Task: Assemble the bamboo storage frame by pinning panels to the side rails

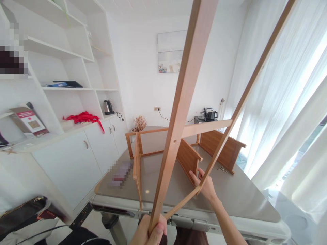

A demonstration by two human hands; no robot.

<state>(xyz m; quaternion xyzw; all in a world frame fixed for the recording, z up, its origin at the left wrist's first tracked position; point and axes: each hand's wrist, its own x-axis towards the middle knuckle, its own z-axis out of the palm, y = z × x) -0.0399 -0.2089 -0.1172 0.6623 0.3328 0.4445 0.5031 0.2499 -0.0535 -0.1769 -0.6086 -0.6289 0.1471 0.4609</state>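
A light wooden ladder-like side frame [176, 136] slants up across the view, its two long rails joined by crosspieces. My left hand [154, 229] is closed round the lower end of the nearer rail. My right hand [208, 189] is at the lower corner of the farther rail, with thumb and fingers on either side of the near edge of the middle wooden shelf board [187, 158]. That board stands on edge in a partly assembled shelf unit lying on the table. Another upright board [138, 166] stands to the left, and a wider end panel [221, 146] to the right.
Small metal screws [222, 169] lie on the grey table [245, 194] near the end panel. A blurred-out packet [121, 173] lies on the left. White shelves and cabinets [76, 149] line the left wall; curtains [281, 85] hang on the right. A coffee maker [206, 114] stands behind.
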